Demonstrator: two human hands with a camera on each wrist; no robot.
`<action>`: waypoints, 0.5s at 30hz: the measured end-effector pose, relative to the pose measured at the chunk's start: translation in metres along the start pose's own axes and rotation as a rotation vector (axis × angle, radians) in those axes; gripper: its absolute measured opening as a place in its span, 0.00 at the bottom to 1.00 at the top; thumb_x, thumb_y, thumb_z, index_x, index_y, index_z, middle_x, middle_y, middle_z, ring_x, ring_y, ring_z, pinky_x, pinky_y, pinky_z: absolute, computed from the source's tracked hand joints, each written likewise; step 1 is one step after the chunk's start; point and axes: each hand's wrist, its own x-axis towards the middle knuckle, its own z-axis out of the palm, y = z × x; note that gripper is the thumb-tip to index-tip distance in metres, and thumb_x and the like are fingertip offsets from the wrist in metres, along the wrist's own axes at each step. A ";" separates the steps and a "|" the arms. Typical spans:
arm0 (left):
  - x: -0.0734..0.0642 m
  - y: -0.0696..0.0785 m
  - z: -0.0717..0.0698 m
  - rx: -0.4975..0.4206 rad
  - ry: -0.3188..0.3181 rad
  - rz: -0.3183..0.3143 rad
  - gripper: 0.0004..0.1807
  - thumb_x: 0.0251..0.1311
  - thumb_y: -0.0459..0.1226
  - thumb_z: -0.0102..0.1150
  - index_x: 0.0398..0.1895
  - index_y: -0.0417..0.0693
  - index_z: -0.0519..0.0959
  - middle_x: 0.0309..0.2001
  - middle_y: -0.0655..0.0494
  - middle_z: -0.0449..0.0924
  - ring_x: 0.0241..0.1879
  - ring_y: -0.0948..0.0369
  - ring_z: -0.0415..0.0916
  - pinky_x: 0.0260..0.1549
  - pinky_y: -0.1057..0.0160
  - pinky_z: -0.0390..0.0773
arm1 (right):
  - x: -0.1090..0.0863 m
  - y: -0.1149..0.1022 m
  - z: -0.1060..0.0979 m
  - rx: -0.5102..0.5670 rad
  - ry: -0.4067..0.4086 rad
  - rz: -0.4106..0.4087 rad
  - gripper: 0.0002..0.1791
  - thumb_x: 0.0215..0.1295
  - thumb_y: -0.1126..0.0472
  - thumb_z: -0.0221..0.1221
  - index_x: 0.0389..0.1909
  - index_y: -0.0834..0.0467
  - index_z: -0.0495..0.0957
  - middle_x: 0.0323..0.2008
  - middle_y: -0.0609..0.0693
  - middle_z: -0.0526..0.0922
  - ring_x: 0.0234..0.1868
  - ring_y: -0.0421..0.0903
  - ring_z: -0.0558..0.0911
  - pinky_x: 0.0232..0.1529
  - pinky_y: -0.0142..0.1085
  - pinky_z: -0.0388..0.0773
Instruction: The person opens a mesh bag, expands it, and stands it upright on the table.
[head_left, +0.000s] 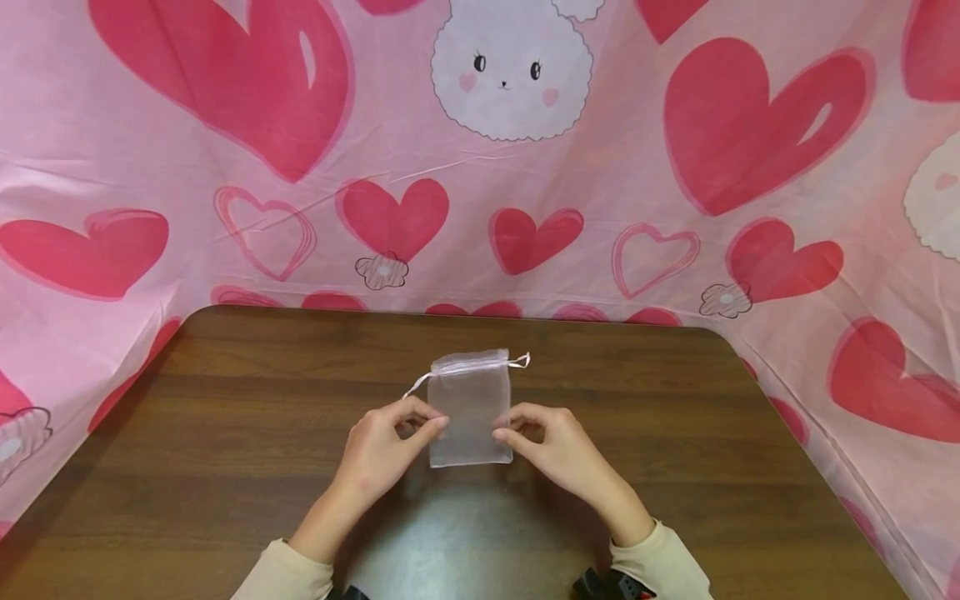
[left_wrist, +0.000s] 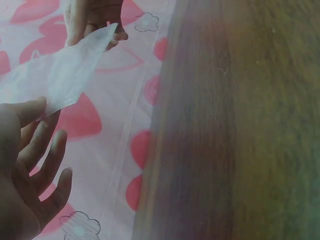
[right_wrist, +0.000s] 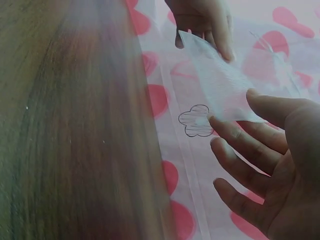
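Observation:
A small sheer white drawstring pouch [head_left: 471, 408] is held up over the table, its gathered top and ribbon ends pointing away from me. My left hand [head_left: 384, 443] pinches its left edge between thumb and index finger. On the opposite edge, my right hand [head_left: 557, 446] pinches the mesh the same way. In the left wrist view, the pouch [left_wrist: 60, 75] stretches from the left hand [left_wrist: 32, 165] toward the other hand. The right wrist view shows the right hand's [right_wrist: 280, 155] thumb on the pouch [right_wrist: 225, 82], with the other fingers spread below.
A dark brown wooden table [head_left: 247, 400] with rounded far corners lies beneath the hands. Pink cloth [head_left: 585, 175] printed with red hearts hangs behind it and along both sides. Dark devices [head_left: 611, 583] sit at the wrists, by the cream sleeves [head_left: 660, 562].

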 end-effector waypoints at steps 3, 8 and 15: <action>0.001 0.000 0.000 -0.014 0.015 0.003 0.04 0.56 0.44 0.72 0.28 0.65 0.84 0.24 0.80 0.80 0.30 0.69 0.78 0.34 0.62 0.77 | 0.000 0.000 0.002 0.004 -0.013 -0.008 0.04 0.63 0.56 0.68 0.36 0.51 0.85 0.31 0.38 0.85 0.33 0.36 0.82 0.37 0.38 0.80; 0.002 -0.001 0.001 -0.037 0.009 0.006 0.04 0.57 0.44 0.71 0.30 0.64 0.84 0.25 0.80 0.80 0.29 0.72 0.78 0.37 0.62 0.78 | 0.001 -0.002 0.005 0.015 0.021 -0.012 0.03 0.64 0.59 0.67 0.32 0.53 0.84 0.27 0.38 0.84 0.31 0.37 0.82 0.36 0.36 0.80; 0.001 -0.001 0.000 -0.040 -0.009 -0.032 0.05 0.58 0.43 0.71 0.35 0.66 0.84 0.28 0.77 0.82 0.31 0.71 0.77 0.38 0.62 0.77 | 0.002 -0.004 0.006 0.106 0.138 0.074 0.02 0.63 0.63 0.66 0.35 0.58 0.84 0.27 0.45 0.86 0.29 0.40 0.85 0.38 0.36 0.80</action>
